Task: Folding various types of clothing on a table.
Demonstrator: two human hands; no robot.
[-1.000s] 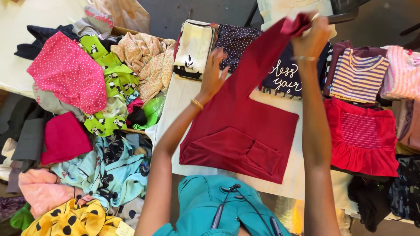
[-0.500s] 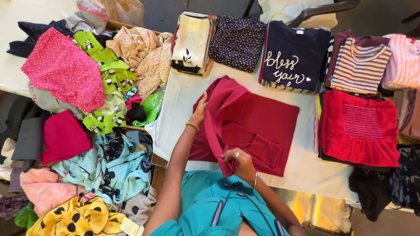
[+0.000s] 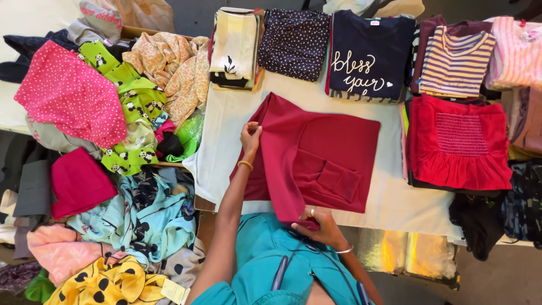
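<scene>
A dark red garment (image 3: 333, 152) with a patch pocket lies flat on the table, left side folded over.

The maroon garment (image 3: 316, 158), held up a second ago, now lies on the table with its left side folded over.

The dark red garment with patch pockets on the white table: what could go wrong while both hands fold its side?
1. The right hand pins the dark red pocketed garment at the near edge of the white table; that corner might slip off.
2. The left hand holds the fold's far end; loosened, the flap could reopen unevenly.
3. The bright red smocked top lies close; similar colours may get mixed.
</scene>
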